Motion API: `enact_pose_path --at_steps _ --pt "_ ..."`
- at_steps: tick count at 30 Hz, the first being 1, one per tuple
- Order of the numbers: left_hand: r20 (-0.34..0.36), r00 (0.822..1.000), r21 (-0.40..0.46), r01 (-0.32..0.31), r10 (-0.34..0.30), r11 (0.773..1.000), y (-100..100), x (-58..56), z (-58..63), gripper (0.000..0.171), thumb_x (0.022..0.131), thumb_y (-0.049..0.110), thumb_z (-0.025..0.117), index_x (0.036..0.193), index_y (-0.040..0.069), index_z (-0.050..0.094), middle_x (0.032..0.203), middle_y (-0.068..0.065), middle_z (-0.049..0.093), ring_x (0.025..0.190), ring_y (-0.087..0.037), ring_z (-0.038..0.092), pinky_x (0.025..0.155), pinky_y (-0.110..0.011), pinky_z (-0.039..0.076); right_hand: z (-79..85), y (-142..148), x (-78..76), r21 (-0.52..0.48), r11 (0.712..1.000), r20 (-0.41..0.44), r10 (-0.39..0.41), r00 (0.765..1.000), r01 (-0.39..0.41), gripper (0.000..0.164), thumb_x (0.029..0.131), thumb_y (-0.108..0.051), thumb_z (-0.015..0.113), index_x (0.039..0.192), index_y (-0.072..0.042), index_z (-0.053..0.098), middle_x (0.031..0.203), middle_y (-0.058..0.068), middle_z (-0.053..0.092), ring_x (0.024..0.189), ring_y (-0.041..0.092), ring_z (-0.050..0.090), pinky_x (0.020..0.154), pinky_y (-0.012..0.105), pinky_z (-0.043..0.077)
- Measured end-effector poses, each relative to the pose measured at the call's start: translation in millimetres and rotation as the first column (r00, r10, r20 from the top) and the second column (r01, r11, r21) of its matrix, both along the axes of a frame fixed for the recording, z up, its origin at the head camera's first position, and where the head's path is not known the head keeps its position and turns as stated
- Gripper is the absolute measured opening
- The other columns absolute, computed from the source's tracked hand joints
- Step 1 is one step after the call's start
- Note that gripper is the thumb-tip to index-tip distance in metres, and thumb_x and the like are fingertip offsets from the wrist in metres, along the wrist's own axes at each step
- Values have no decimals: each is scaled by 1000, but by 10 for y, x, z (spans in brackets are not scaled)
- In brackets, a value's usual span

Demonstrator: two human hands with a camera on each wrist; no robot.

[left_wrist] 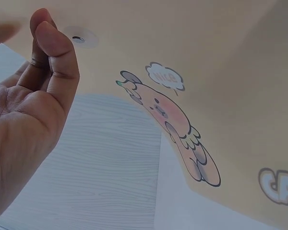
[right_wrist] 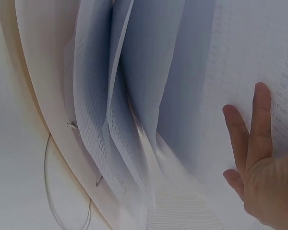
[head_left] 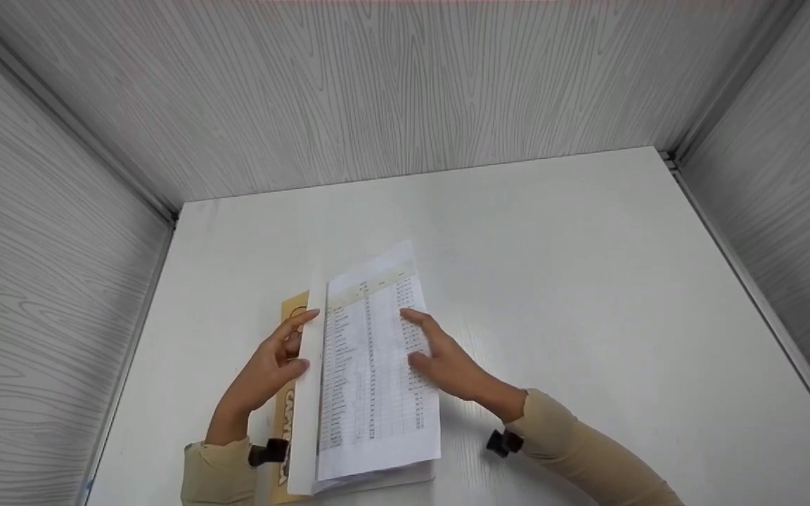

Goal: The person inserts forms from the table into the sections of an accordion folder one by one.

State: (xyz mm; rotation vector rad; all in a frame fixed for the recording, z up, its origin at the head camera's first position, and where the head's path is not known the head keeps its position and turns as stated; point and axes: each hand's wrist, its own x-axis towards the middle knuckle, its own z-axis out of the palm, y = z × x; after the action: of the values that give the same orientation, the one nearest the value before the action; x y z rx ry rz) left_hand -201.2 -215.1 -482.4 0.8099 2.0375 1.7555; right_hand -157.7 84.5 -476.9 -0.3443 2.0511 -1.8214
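Note:
A yellow folder [head_left: 296, 303] with a white inside stands partly opened on the table, cartoon animal [left_wrist: 161, 110] and lettering on its outer cover. My left hand [head_left: 264, 369] grips the cover's edge, with thumb and index finger over the white side and the other fingers bent behind it. A printed sheet [head_left: 370, 393] with a table of text faces up in the folder. My right hand [head_left: 451, 362] holds that sheet by its right side: thumb and index finger lie on the front, while other fingers [right_wrist: 260, 120] are spread against its back.
More loose printed sheets [right_wrist: 93, 96] fan out inside the folder. A thin cord [right_wrist: 49, 182] loops from the folder's edge. The white table [head_left: 574, 281] is bordered by grey wood-grain panels [head_left: 405, 84] at the back and both sides.

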Motion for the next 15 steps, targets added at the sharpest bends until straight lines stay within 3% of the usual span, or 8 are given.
enact_pose_path --at_steps 4,8,15 --pt "-1 1000 -32 3 -3 999 13 -5 8 68 85 -11 49 148 -4 27 76 0 38 74 -2 40 64 -20 38 21 -49 11 13 1000 4 0 1000 0 68 94 1 42 154 -14 14 151 15 36 107 24 63 82 36 53" --pt "-22 1000 -54 -13 12 998 33 -6 9 68 85 -11 49 148 -2 28 69 -4 24 68 -2 31 62 -22 32 -1 -154 16 44 999 -4 1 1000 -1 68 94 0 43 154 -15 14 149 15 41 106 23 65 81 35 54" --pt "-30 1000 -17 7 -8 1000 24 5 5 67 85 -12 48 148 -7 25 75 2 45 73 -2 42 64 -20 38 -61 -303 -23 89 995 -41 50 998 -46 69 94 1 43 154 -16 13 144 16 47 105 22 67 81 33 55"
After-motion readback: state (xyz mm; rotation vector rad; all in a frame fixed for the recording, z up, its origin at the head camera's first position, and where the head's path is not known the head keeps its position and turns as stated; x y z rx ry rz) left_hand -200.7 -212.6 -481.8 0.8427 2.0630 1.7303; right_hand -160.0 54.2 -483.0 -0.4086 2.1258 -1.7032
